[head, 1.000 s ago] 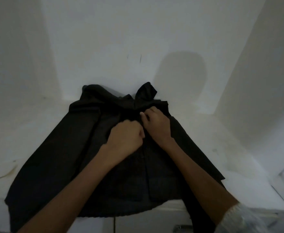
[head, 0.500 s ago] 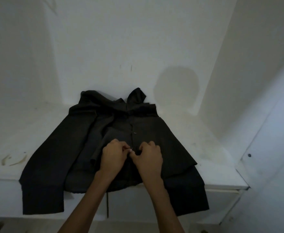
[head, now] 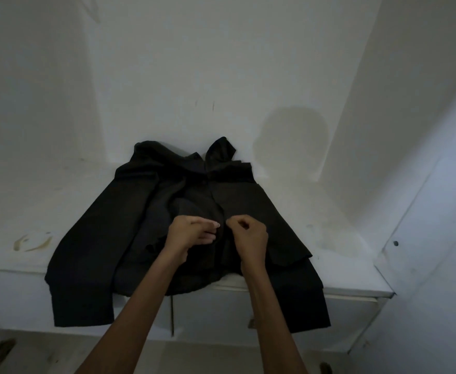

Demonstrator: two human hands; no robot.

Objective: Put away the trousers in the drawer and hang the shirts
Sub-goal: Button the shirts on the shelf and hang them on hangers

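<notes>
A black button-up shirt (head: pixel 100 233) lies spread front-up on a white shelf (head: pixel 337 238), collar toward the back wall, both sleeves hanging over the front edge. My left hand (head: pixel 191 233) pinches the left side of the shirt's button strip at mid-chest. My right hand (head: pixel 248 236) is curled on the right side of the strip, fingers pinching the cloth. The two hands sit a small gap apart over the closure.
The shelf sits in a white wardrobe niche with walls at the back and both sides. A white door (head: pixel 423 252) with a small dark knob stands at the right. Drawer fronts (head: pixel 289 314) run under the shelf. A brownish stain (head: pixel 32 240) marks the shelf's left part.
Both hands moved down the shirt's front from near the collar to mid-chest. They were touching half a second ago and now sit slightly apart.
</notes>
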